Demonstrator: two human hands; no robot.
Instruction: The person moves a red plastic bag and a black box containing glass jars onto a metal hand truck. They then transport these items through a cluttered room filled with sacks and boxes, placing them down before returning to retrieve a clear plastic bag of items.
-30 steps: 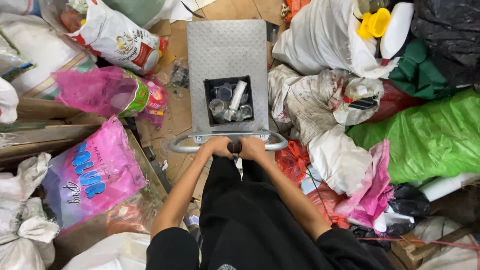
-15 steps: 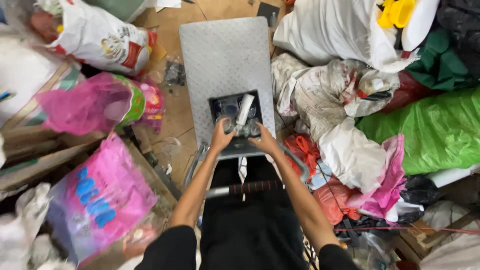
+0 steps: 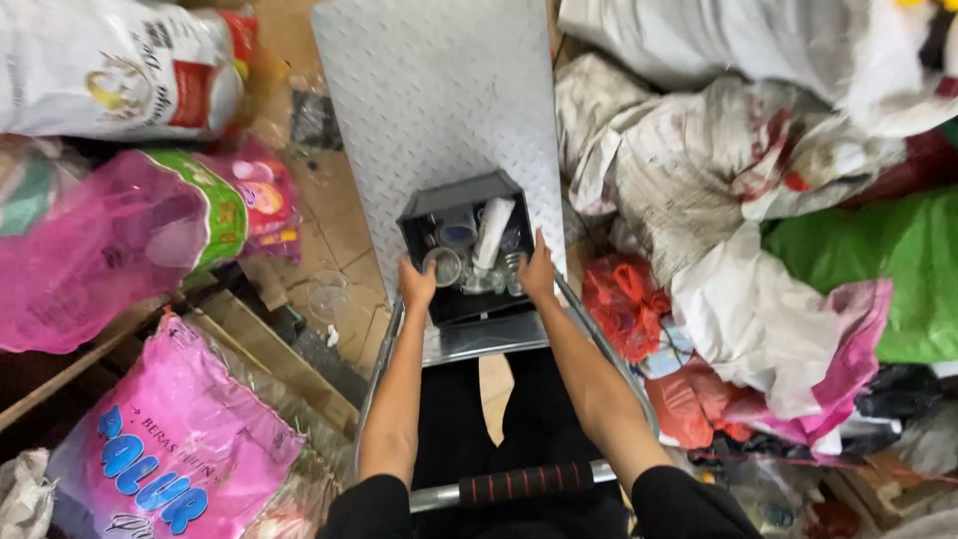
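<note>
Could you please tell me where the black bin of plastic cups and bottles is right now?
The black bin sits on the near end of the grey platform cart, mid-frame, gripped by the left hand and right hand.

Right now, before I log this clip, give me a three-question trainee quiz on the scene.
1. True or false: both hands grip the black bin.
2. What does the bin rest on? A) grey cart deck B) pink sack C) green bag
3. Fill in: the red-striped cart handle lies ___ the person's forearms.

Key:
1. True: left hand and right hand hold its near corners.
2. A, the deck.
3. under.
</note>
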